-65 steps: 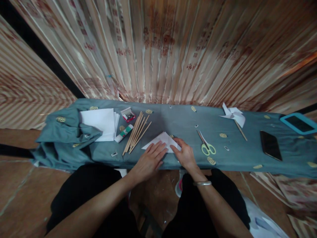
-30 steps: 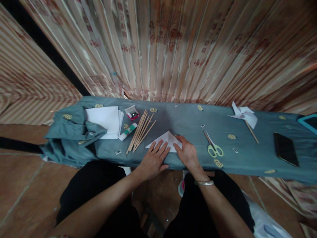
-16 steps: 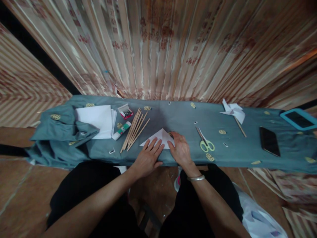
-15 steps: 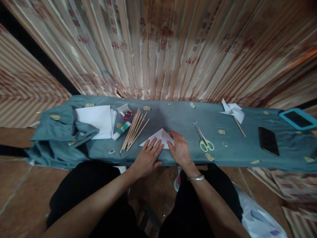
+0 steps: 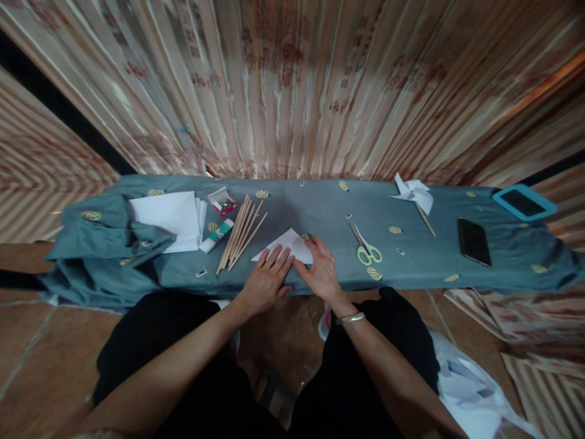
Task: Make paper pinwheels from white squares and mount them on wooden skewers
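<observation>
Nearest: black trousers [image 5: 155, 341] on both knees, tiled floor [image 5: 31, 341] below, white plastic bag [image 5: 470, 384] beyond the right knee. Narrow surface in front under a grey-green cloth [image 5: 320, 213] with pineapple prints. Folded white paper triangle [image 5: 292, 240] lies flat near the cloth's front edge, point facing away, between the hands; the hands hide part of its lower side and right corner. Just left of it, a bundle of wooden sticks [image 5: 240, 235]; next, a green-and-white box [image 5: 216, 236], then a stack of white paper [image 5: 167, 219], a cloth fold over its near corner. Green-handled scissors [image 5: 364, 245] on the right, blades slightly apart, pointing away. Black phone [image 5: 474, 242] farther right. Behind: open red-and-white box [image 5: 222, 202] with small metallic bits, paper pinwheel [image 5: 415, 192] on a stick, blue-framed tablet [image 5: 524, 202] at far right. Patterned curtain [image 5: 274, 91] backs it all.

Left hand [image 5: 265, 280]: palm down, fingers lightly spread, flat on the triangle, gripping nothing. Right hand [image 5: 321, 272]: thumb and index apart, thumb at the triangle's right side, fingers angled forward round that corner; silver bracelet [image 5: 350, 317] on the wrist.
</observation>
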